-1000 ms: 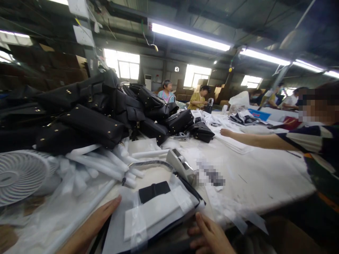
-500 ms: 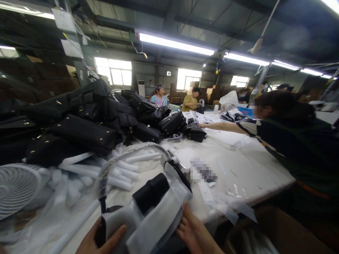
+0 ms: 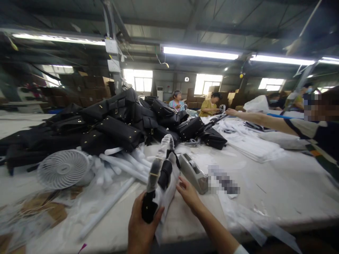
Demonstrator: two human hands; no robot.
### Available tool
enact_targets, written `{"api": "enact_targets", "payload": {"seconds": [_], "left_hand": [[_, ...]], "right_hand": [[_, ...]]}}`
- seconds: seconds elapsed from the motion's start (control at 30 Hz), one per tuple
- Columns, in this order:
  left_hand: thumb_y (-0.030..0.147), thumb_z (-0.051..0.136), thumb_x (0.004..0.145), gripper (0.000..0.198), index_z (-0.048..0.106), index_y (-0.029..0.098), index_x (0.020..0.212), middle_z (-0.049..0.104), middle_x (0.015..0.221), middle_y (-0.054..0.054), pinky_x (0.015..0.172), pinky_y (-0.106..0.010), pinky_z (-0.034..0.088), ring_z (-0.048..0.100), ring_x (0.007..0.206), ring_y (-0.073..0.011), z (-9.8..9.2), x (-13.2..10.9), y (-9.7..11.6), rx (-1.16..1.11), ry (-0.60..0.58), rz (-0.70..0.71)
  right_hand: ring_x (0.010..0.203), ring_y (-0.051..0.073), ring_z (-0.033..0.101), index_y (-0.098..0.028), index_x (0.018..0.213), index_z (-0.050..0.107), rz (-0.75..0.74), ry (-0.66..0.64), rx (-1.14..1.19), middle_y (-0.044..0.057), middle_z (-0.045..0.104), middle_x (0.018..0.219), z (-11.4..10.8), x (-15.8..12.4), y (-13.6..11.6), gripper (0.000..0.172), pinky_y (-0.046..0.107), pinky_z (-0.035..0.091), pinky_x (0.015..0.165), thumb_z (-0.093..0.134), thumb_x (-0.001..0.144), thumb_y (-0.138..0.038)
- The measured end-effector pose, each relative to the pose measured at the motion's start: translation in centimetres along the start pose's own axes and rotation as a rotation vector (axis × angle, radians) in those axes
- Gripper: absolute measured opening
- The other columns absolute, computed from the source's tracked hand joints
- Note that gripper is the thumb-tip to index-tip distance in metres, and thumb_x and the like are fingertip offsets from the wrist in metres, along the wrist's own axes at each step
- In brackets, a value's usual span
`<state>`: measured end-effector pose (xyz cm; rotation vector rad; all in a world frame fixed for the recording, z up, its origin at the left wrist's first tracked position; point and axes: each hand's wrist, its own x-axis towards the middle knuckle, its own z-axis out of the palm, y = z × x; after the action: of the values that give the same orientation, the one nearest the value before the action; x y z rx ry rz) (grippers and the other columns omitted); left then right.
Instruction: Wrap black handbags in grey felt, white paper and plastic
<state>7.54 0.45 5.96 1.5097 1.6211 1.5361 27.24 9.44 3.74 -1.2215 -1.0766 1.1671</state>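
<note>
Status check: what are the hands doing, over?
Left hand gripping wrapped black bag, on edge. Right hand open against it. Tape dispenser close beside.

A second ago the wrapped bag had lain flat at the near edge of the table. It was tipped up and stood on end, its padded handle pointing up and away. The left grip, which had rested flat on the bag's left side, closed around its near lower end. The right grip left the table's near edge and touched the bag's right face, fingers spread. On the right, the co-worker's hand rose from the white stack and reached farther.
</note>
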Motion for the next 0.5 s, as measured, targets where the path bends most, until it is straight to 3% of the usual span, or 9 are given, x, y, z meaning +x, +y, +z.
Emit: {"api": "enact_targets", "payload": {"seconds": [0.13, 0.23, 0.37, 0.5], "left_hand": [[0.052, 0.076, 0.070, 0.090, 0.036, 0.026, 0.146, 0.054, 0.142, -0.010, 0.110, -0.049, 0.040, 0.049, 0.132, -0.0327, -0.8, -0.8, -1.6, 0.022, -0.113, -0.007], [0.051, 0.076, 0.071, 0.093, 0.030, 0.029, 0.149, 0.045, 0.150, -0.010, 0.109, -0.049, 0.041, 0.050, 0.131, -0.0327, -2.6, -1.5, -2.3, -0.027, -0.190, 0.006], [0.050, 0.068, 0.081, 0.071, 0.042, 0.026, 0.143, 0.050, 0.146, -0.012, 0.096, -0.039, 0.055, 0.054, 0.128, -0.0293, -4.5, -2.4, -2.8, -0.160, -0.155, -0.056], [0.060, 0.070, 0.075, 0.058, 0.061, 0.023, 0.119, 0.068, 0.121, -0.008, 0.078, -0.032, 0.063, 0.070, 0.101, -0.0267, -5.6, -3.6, -3.5, -0.123, -0.149, -0.213]], "right_hand": [[0.124, 0.035, 0.054, -0.020, 0.117, 0.070, -0.085, 0.024, -0.117, 0.014, 0.058, 0.135, -0.7, -2.8, -0.8, 0.060, 0.049, 0.048, 0.100, 0.080, 0.064, -0.047], [0.114, 0.030, 0.062, -0.021, 0.118, 0.069, -0.163, -0.013, -0.193, 0.013, 0.064, 0.128, -0.8, -5.8, -1.4, 0.049, 0.042, 0.053, 0.094, 0.071, 0.078, -0.049], [0.091, 0.026, 0.070, -0.019, 0.119, 0.067, -0.133, -0.080, -0.203, 0.013, 0.073, 0.107, 0.2, -9.5, -1.2, 0.045, 0.036, 0.058, 0.079, 0.062, 0.088, -0.052], [0.069, 0.021, 0.071, -0.021, 0.107, 0.072, -0.152, -0.330, -0.247, 0.008, 0.075, 0.086, 0.8, -12.4, -0.5, 0.035, 0.031, 0.057, 0.069, 0.055, 0.094, -0.049]]}}
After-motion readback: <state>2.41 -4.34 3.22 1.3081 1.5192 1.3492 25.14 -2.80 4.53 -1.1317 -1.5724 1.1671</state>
